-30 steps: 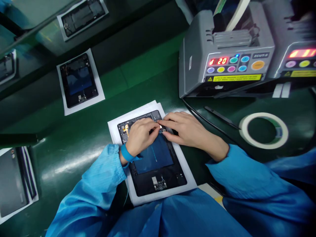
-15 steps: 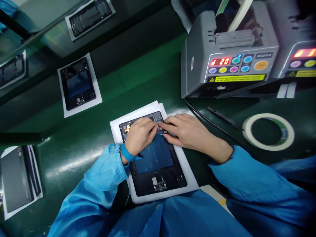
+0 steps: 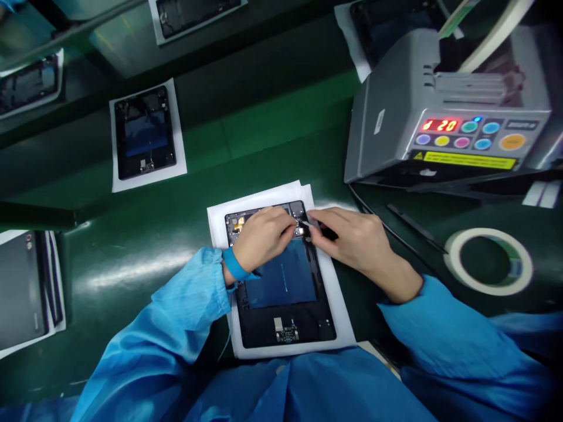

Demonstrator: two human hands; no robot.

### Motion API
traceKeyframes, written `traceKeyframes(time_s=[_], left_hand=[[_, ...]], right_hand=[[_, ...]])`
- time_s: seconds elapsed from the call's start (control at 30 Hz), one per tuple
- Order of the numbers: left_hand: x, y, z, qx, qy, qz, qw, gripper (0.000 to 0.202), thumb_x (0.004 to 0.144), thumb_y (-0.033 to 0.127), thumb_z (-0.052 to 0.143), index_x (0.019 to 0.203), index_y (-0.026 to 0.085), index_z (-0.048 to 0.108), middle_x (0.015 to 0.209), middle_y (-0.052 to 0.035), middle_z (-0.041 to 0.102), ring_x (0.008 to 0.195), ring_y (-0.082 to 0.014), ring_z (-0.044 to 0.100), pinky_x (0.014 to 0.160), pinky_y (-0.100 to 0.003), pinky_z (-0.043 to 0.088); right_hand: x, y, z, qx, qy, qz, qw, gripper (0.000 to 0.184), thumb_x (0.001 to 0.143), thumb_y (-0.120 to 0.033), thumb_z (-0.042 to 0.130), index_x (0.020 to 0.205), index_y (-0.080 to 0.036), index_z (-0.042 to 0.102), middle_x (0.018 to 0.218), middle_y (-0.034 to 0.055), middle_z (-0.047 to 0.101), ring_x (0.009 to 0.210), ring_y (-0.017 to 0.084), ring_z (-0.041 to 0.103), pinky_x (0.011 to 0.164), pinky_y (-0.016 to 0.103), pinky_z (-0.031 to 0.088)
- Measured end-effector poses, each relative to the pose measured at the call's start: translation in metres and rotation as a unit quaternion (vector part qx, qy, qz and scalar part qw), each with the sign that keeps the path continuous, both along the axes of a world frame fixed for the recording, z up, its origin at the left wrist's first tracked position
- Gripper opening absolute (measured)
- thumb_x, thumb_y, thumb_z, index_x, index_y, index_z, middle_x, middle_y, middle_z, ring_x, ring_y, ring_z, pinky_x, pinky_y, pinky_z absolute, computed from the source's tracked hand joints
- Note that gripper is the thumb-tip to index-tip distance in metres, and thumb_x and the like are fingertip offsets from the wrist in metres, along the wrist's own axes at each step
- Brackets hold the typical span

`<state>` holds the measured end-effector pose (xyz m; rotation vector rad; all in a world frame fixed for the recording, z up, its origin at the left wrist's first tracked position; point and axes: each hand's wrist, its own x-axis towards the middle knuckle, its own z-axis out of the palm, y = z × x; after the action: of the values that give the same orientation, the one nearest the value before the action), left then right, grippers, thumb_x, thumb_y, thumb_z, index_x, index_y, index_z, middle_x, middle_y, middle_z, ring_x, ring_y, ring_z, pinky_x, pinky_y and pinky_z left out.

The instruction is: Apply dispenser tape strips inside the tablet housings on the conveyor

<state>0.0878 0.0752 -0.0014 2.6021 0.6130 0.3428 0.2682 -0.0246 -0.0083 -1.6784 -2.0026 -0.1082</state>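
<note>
An opened black tablet (image 3: 281,275) with a blue battery lies on a white sheet (image 3: 343,319) in front of me. My left hand (image 3: 261,237) rests on the tablet's upper part, fingers curled and pinched toward the top right corner. What they pinch is too small to make out. My right hand (image 3: 358,240) meets it from the right, fingers closed round a thin dark tool (image 3: 326,233) whose tip points at the same spot near the top edge. Both wrists are in blue sleeves, and the left one wears a blue strap.
A grey tape dispenser machine (image 3: 396,135) with a red display stands at the back right, its cable (image 3: 373,218) running past my right hand. A black stick (image 3: 413,225) and a tape roll (image 3: 457,264) lie to the right. More opened tablets (image 3: 145,132) lie on sheets at the left and back.
Both hands stay at the tablet's top right corner. My right fingers have drawn closer together and the dark tool shows more. The view has shifted slightly.
</note>
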Motion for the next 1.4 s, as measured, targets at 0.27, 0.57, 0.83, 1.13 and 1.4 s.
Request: traceKeyframes(time_s=[0.27,0.57,0.83,1.13,1.4], left_hand=[[0.0,-0.002,-0.003,0.002,0.019,-0.004,1.0,0.02,0.096,0.021,0.051,0.086,0.015,0.067,0.083,-0.0054,0.065,0.081,-0.0194,0.06,0.076,-0.032,0.05],[0.001,-0.002,-0.003,-0.007,0.024,-0.008,1.0,0.022,0.097,0.021,0.049,0.085,0.015,0.067,0.083,-0.0052,0.064,0.081,-0.0192,0.06,0.077,-0.032,0.049],[0.001,-0.002,-0.004,-0.007,0.022,-0.007,1.0,0.022,0.096,0.021,0.049,0.084,0.015,0.066,0.083,-0.0052,0.064,0.08,-0.0192,0.059,0.076,-0.032,0.049],[0.002,-0.002,-0.003,0.001,0.021,-0.004,1.0,0.022,0.096,0.021,0.049,0.084,0.015,0.066,0.083,-0.0052,0.064,0.081,-0.0194,0.059,0.076,-0.032,0.049],[0.001,-0.002,-0.004,0.009,0.023,-0.005,1.0,0.022,0.096,0.022,0.049,0.087,0.015,0.067,0.084,-0.0056,0.065,0.081,-0.02,0.06,0.077,-0.032,0.049]], right_hand=[[-0.01,0.007,0.005,-0.021,-0.089,-0.015,0.996,0.018,0.091,-0.024,0.054,0.095,-0.017,0.07,0.078,0.0012,0.072,0.06,0.012,0.061,0.052,0.028,0.033],[-0.011,0.005,0.001,-0.037,-0.096,-0.03,0.994,0.019,0.092,-0.025,0.054,0.096,-0.018,0.071,0.074,0.0024,0.069,0.06,0.013,0.057,0.053,0.029,0.03],[-0.012,0.005,0.002,-0.019,-0.097,-0.03,0.995,0.017,0.092,-0.024,0.054,0.093,-0.017,0.07,0.071,0.0012,0.068,0.058,0.013,0.056,0.051,0.029,0.028],[-0.014,0.007,0.005,-0.065,-0.098,-0.013,0.993,0.02,0.094,-0.024,0.051,0.093,-0.019,0.071,0.089,0.0048,0.069,0.072,0.014,0.058,0.059,0.03,0.034],[-0.015,0.006,0.011,-0.063,-0.119,0.017,0.991,0.024,0.096,-0.022,0.05,0.084,-0.018,0.07,0.084,0.0043,0.067,0.071,0.016,0.052,0.061,0.032,0.033]])
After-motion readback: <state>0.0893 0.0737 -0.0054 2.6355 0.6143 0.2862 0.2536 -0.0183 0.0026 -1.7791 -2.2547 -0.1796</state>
